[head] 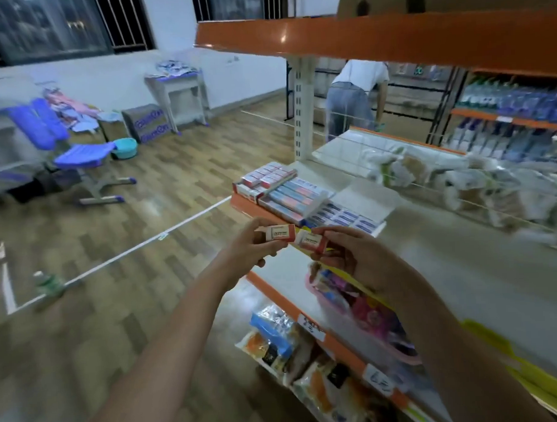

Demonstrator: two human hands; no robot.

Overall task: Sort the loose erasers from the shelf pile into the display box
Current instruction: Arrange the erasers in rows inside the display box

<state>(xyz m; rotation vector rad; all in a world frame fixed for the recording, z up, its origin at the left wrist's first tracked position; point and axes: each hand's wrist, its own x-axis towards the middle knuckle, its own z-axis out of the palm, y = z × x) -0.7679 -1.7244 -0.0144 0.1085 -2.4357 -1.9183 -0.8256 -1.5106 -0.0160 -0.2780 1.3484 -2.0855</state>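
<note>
Little here can truly be read. The cardboard box (145, 123) on the floor by the white wall bears blue lettering printed twice on its side, too blurred to spell out. The two erasers pinched by the left hand (253, 247) and the right hand (351, 255), the left eraser (277, 233) and the right eraser (309, 239), each carry a small printed logo on a white sleeve (illegible at this sharpness). The price tags (311, 327) on the orange shelf edge (342, 344) show handwritten marks, unreadable

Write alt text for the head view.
The left hand and the right hand each hold a red-and-white eraser, left eraser and right eraser, above the shelf edge. Display boxes of erasers sit on the shelf just beyond.
</note>
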